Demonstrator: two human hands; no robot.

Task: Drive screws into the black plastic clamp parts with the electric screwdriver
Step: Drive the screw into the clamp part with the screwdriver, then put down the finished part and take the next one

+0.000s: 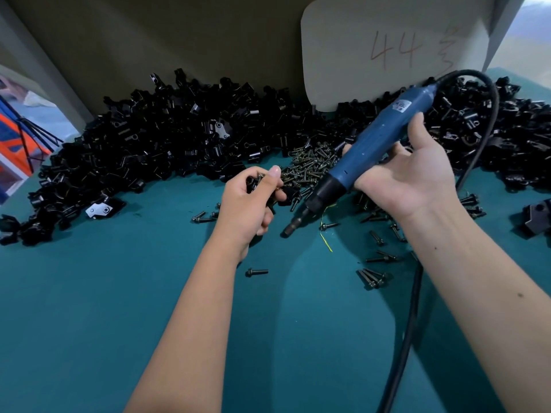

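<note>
Clamp heap (167,138), screw pile (310,165), loose screws (374,277) on mat (89,308)

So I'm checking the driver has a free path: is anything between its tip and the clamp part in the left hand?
Nothing visible. The screwdriver's tip hangs over bare green mat, just right of and below the left hand, which grips the clamp part. Loose screws lie off to the side.
</note>
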